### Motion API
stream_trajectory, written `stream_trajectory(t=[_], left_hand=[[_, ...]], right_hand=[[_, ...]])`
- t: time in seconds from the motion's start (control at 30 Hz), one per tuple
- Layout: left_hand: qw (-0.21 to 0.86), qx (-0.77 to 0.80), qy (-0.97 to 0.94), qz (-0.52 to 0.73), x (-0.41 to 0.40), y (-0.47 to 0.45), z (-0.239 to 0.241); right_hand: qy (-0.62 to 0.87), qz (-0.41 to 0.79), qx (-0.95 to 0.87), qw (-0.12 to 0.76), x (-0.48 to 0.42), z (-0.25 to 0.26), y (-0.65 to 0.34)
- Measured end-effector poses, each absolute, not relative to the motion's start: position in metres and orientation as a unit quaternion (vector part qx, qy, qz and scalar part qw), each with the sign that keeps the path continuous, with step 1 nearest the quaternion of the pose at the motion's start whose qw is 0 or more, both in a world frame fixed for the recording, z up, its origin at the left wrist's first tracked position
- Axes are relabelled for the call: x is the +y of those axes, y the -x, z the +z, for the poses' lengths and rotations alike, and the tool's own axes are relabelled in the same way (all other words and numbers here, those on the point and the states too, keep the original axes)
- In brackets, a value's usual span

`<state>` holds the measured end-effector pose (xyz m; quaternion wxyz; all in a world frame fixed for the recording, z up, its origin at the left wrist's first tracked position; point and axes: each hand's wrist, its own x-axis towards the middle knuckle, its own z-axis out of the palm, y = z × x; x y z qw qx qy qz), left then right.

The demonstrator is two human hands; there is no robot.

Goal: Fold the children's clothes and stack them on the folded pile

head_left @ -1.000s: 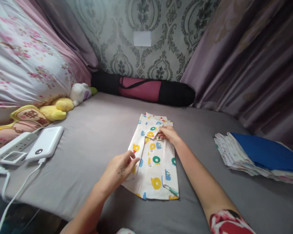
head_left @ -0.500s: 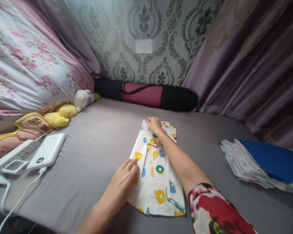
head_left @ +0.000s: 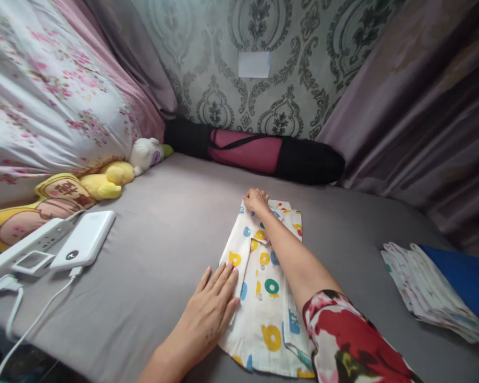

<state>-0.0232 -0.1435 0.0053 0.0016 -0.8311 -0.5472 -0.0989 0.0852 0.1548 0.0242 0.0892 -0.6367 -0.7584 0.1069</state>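
Observation:
A white child's shirt printed with yellow, blue and green figures lies folded on the grey sheet, buttons up and collar away from me. Both side parts are turned in over the front. My left hand rests flat on its left edge, fingers stretched out and slightly apart. Up at the shirt's far left corner, beside the collar, my right hand has its fingers curled closed on the cloth. My right forearm crosses over the shirt's right side and hides part of it.
To the right sits a stack of folded printed clothes with a blue item on top. A white power bank, a power strip and cables lie left, near plush toys. A long black and maroon bag lies along the wall.
My left hand has flattened, its fingers now stretched along the shirt's left edge. My right hand stays at the far corner, its fingers more curled. The view has shifted slightly.

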Motion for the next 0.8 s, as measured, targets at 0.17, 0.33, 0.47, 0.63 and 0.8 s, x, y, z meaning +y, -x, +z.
stream_trajectory(t=[0.17,0.33,0.47,0.63,0.8], left_hand=[[0.044,-0.561,0.821,-0.089,-0.146,0.020,0.000],[0.069,-0.556,0.823,-0.095,-0.146,0.021,-0.003],[0.067,-0.553,0.823,-0.108,-0.145,0.023,-0.003],[0.026,-0.576,0.803,-0.154,-0.140,0.024,0.002],[0.042,-0.555,0.809,-0.190,-0.134,0.021,0.004]], right_hand=[[0.629,0.065,-0.762,0.138,0.150,0.017,-0.079],[0.624,0.036,-0.763,0.164,0.144,-0.001,-0.075],[0.621,0.055,-0.765,0.164,0.148,-0.001,-0.078],[0.574,0.116,-0.800,0.130,0.150,0.024,-0.103],[0.532,0.083,-0.832,0.135,0.118,0.026,-0.129]])
